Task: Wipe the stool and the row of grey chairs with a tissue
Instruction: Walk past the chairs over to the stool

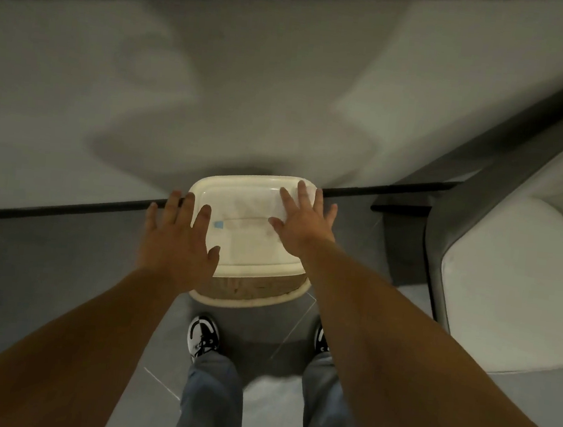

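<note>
A cream stool with a rounded square top and a woven brown side stands on the floor in front of me, against the wall. My left hand hovers over the stool's left edge with fingers spread and nothing in it. Over the far right part of the top, my right hand is also spread and holds nothing. A small blue mark shows on the stool top. No tissue is visible. A grey chair with a pale seat stands at the right.
A pale wall with a dark skirting strip rises just behind the stool. My feet in black and white shoes stand on the grey tiled floor close to the stool.
</note>
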Demonstrator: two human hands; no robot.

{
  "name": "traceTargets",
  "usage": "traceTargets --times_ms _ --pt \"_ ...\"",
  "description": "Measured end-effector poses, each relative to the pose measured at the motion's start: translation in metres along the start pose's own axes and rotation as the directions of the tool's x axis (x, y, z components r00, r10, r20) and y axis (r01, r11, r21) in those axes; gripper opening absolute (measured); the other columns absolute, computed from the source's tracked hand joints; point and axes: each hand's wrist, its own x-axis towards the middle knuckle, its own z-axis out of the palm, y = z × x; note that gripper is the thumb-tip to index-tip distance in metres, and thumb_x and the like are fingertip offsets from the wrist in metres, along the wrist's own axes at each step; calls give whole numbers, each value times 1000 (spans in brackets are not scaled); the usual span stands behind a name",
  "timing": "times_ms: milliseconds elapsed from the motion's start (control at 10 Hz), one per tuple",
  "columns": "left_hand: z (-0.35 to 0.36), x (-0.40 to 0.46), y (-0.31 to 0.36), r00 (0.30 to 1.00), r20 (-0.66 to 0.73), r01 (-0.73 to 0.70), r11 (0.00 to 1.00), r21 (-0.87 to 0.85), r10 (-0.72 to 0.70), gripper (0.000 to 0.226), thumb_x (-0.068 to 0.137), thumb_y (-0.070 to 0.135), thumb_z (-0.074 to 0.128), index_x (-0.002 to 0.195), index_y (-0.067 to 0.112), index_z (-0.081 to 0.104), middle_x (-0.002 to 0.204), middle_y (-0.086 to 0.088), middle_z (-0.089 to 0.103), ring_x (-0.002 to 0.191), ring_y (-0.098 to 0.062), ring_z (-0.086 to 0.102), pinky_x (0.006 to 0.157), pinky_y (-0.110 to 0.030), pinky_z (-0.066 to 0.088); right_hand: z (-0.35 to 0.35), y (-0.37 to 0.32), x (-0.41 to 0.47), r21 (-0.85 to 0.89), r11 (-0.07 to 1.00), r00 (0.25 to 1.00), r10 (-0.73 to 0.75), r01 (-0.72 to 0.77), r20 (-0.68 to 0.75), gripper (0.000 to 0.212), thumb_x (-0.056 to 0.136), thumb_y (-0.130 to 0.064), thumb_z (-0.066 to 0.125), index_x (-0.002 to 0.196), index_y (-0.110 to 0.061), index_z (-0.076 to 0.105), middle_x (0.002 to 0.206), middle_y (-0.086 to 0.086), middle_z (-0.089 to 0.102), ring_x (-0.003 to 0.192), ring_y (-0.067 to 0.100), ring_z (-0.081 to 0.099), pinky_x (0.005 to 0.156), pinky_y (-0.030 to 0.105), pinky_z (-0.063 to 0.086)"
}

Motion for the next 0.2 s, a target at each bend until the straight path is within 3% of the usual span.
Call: traceTargets --times_ms 100,200 --pt "5 7 4 1000 -5 -18 1000 17 18 79 90 67 20 153 23 5 162 -10 0 146 -33 -9 116 -55 6 14 8 6 -13 1000 998 -2 3 71 74 98 -65 30 155 -38 -9 164 1 -18 149 34 -20 114 61 -10" --pt "-3 10 6 1000 2 4 1000 21 -4 79 89 67 22 153 23 8 161 -10 2 146 -33 -7 116 -56 5 16 11 -2 -25 1000 995 11 -8 101 71 99 -61 34 156 -31 6 166 5 -6 150 35 -11 116 61 -5"
